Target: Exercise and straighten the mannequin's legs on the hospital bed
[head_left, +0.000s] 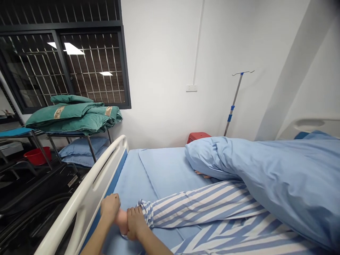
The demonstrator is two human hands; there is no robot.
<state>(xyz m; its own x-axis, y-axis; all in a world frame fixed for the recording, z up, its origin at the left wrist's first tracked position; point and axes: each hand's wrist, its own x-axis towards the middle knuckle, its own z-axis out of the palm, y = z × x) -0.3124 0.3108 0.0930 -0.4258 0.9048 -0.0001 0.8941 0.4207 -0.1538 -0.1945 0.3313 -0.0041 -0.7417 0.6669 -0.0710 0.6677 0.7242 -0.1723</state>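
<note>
A leg in blue-and-white striped trousers [191, 205] lies stretched out on the bed, its bare foot [121, 221] pointing toward the footboard. My left hand [110, 207] is closed round the toe end of this foot, with the fingers curled over the top. Around the ankle, just below the bunched trouser cuff [146, 209], my right hand [135, 221] is wrapped. A second striped trouser leg [239, 241] lies nearer to me, its foot out of sight. A light blue quilt [265, 170] covers the upper legs and body. A few fingers or toes [203, 174] peep out under the quilt's edge.
The white footboard [87, 191] rises just left of my hands. Beyond it are a wheelchair [34, 212], a red basin [38, 156] and green bedding [74, 115] on a metal-legged stand. Behind the bed stand a red stool [198, 136] and an IV pole [233, 102].
</note>
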